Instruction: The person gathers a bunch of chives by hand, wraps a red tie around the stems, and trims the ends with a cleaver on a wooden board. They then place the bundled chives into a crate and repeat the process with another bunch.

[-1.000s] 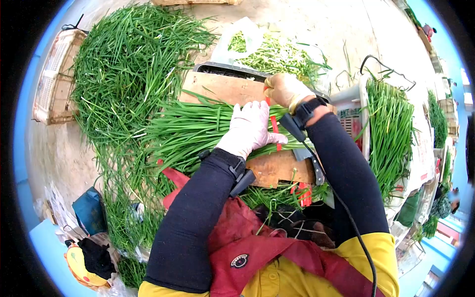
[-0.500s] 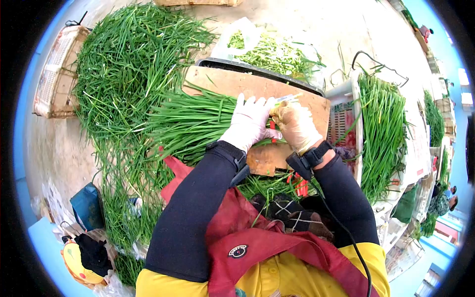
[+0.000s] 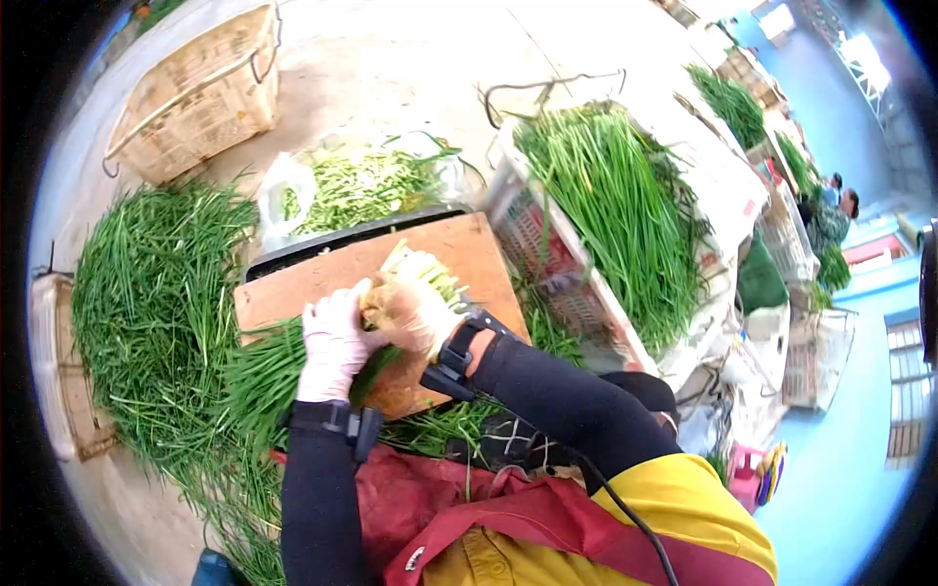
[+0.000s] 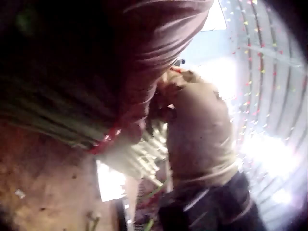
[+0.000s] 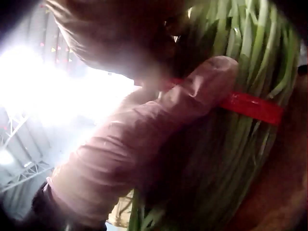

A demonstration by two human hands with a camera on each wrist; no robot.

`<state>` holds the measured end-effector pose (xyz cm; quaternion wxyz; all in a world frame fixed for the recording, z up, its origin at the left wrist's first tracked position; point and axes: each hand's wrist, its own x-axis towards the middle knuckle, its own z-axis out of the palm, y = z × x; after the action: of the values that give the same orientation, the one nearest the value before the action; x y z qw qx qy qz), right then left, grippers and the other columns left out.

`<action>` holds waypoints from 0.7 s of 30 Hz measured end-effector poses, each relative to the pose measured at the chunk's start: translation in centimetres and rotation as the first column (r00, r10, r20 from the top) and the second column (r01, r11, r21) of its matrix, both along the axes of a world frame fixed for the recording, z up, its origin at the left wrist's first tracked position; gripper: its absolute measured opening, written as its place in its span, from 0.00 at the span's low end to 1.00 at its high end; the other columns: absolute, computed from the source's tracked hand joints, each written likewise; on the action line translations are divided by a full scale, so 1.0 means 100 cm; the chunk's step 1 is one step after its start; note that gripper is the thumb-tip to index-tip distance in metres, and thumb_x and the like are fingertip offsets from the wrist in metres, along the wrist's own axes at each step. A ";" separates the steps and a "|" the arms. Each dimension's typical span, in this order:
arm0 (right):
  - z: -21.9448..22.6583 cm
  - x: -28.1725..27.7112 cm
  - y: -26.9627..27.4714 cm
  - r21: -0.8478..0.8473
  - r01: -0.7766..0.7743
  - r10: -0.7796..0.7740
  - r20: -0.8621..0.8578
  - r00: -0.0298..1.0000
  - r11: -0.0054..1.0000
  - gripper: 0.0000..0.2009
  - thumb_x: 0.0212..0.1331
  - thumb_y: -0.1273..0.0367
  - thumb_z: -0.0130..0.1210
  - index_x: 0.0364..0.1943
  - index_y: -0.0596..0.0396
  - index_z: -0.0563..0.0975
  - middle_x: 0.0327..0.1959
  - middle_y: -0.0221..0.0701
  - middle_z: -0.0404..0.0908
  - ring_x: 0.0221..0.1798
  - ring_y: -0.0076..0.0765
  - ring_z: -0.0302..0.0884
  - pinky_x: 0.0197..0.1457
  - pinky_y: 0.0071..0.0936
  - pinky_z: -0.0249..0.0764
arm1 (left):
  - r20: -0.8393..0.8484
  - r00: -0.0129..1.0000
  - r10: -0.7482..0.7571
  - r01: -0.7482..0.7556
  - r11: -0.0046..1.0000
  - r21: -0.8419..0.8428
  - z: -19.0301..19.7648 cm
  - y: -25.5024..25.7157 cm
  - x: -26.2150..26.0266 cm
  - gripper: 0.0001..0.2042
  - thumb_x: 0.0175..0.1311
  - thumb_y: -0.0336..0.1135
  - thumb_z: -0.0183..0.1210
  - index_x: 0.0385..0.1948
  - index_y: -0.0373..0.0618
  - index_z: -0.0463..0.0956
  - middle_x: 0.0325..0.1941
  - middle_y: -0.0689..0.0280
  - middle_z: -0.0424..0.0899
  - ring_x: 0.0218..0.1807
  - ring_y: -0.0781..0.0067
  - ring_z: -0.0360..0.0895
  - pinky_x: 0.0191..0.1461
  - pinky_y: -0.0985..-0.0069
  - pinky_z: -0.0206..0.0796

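Note:
A bundle of long green chives (image 3: 264,376) lies over the wooden board (image 3: 469,244), its cut pale ends (image 3: 425,269) tipped up toward the head camera. My gloved left hand (image 3: 330,342) grips the bundle near those ends. In the right wrist view, the left thumb (image 5: 211,79) presses the stems beside a red tape (image 5: 255,108) that wraps them. My gloved right hand (image 3: 415,317) is against the left hand, its fingers curled at the tape. A bit of red shows at its fingertips in the left wrist view. The right hand hides part of the bundle.
A large heap of loose chives (image 3: 156,313) spreads on the left. Behind the board sits a bag of pale trimmings (image 3: 362,190). To the right stands a crate (image 3: 586,283) with upright chives. An unfilled crate (image 3: 205,98) is at the back left.
The right hand has come down from pulling the tape upward to the bundle beside the left hand. The bundle's cut ends have tipped up. The head view has swung right.

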<state>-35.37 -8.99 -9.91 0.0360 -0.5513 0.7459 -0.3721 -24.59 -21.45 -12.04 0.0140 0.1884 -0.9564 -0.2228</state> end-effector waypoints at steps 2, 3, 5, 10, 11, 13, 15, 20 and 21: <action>-0.051 0.001 -0.010 -0.248 -0.041 0.206 0.690 0.693 0.968 0.05 0.51 0.79 0.55 0.30 0.54 0.78 0.32 0.38 0.78 0.36 0.42 0.75 0.43 0.32 0.72 | -0.021 0.999 -0.024 0.022 0.992 -0.121 0.018 -0.003 0.000 0.43 0.34 0.49 0.75 0.61 0.53 0.69 0.56 0.63 0.77 0.64 0.58 0.69 0.68 0.49 0.53; -0.054 0.001 -0.010 -0.199 -0.047 0.192 0.811 0.553 0.979 0.02 0.53 0.77 0.55 0.29 0.57 0.77 0.31 0.38 0.77 0.36 0.42 0.75 0.42 0.32 0.72 | 0.057 0.998 -0.011 0.018 0.992 -0.123 0.031 -0.004 -0.005 0.46 0.34 0.47 0.75 0.63 0.50 0.65 0.62 0.62 0.72 0.70 0.57 0.62 0.72 0.48 0.48; -0.030 -0.004 -0.011 -0.134 -0.126 0.150 0.193 0.970 0.983 0.03 0.48 0.72 0.58 0.28 0.50 0.80 0.30 0.36 0.79 0.40 0.47 0.76 0.44 0.40 0.72 | 0.121 0.992 -0.022 0.035 0.994 -0.105 0.035 -0.011 -0.012 0.49 0.33 0.47 0.75 0.65 0.46 0.61 0.61 0.58 0.72 0.68 0.58 0.63 0.70 0.51 0.51; -0.039 0.006 0.003 -0.098 -0.100 0.112 0.127 0.986 0.990 0.05 0.50 0.69 0.59 0.31 0.51 0.81 0.32 0.36 0.79 0.41 0.47 0.76 0.45 0.39 0.73 | 0.183 0.983 -0.011 0.005 0.999 0.035 -0.006 -0.002 -0.008 0.51 0.33 0.51 0.76 0.66 0.54 0.60 0.55 0.57 0.77 0.60 0.57 0.73 0.64 0.54 0.60; -0.036 0.008 0.006 -0.100 -0.063 0.082 0.196 0.977 0.993 0.05 0.50 0.73 0.60 0.33 0.52 0.82 0.32 0.35 0.79 0.40 0.46 0.77 0.45 0.37 0.73 | 0.190 0.982 -0.001 -0.005 0.999 0.033 -0.006 -0.001 -0.009 0.51 0.33 0.51 0.76 0.66 0.54 0.60 0.55 0.57 0.77 0.60 0.57 0.73 0.64 0.54 0.60; -0.038 0.014 0.009 -0.109 -0.023 0.052 0.271 0.961 0.994 0.09 0.50 0.77 0.61 0.36 0.54 0.82 0.32 0.36 0.80 0.39 0.45 0.77 0.44 0.35 0.73 | 0.247 0.969 0.001 -0.002 1.000 0.005 -0.006 0.002 -0.010 0.47 0.36 0.52 0.74 0.65 0.55 0.62 0.52 0.58 0.79 0.56 0.57 0.76 0.61 0.58 0.63; -0.043 0.021 0.009 -0.115 0.017 0.017 0.285 0.958 0.993 0.09 0.50 0.77 0.61 0.37 0.54 0.83 0.32 0.36 0.80 0.39 0.45 0.77 0.44 0.34 0.73 | 0.253 0.967 0.014 -0.017 1.000 0.008 -0.009 0.001 -0.011 0.45 0.37 0.53 0.73 0.64 0.55 0.64 0.50 0.58 0.80 0.54 0.56 0.77 0.59 0.59 0.64; -0.037 0.034 0.019 -0.176 0.118 -0.022 0.470 0.882 0.977 0.07 0.53 0.75 0.60 0.37 0.53 0.82 0.33 0.38 0.79 0.39 0.46 0.77 0.44 0.36 0.74 | 0.248 0.968 0.021 -0.024 1.000 0.011 -0.001 0.004 -0.016 0.37 0.42 0.53 0.71 0.59 0.55 0.68 0.45 0.59 0.83 0.49 0.54 0.80 0.53 0.59 0.67; -0.034 0.029 0.025 -0.147 0.067 0.018 0.508 0.861 0.987 0.09 0.54 0.75 0.61 0.41 0.54 0.82 0.35 0.38 0.80 0.40 0.46 0.78 0.46 0.36 0.74 | 0.272 0.962 0.004 -0.008 1.000 0.013 0.004 0.004 -0.016 0.37 0.42 0.53 0.71 0.57 0.54 0.69 0.44 0.59 0.83 0.49 0.55 0.80 0.52 0.59 0.68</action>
<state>-32.47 -6.48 -13.30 0.1822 -0.4253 0.6847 -0.5631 -26.14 -21.01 -11.69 -0.1181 0.2202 -0.9471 -0.2014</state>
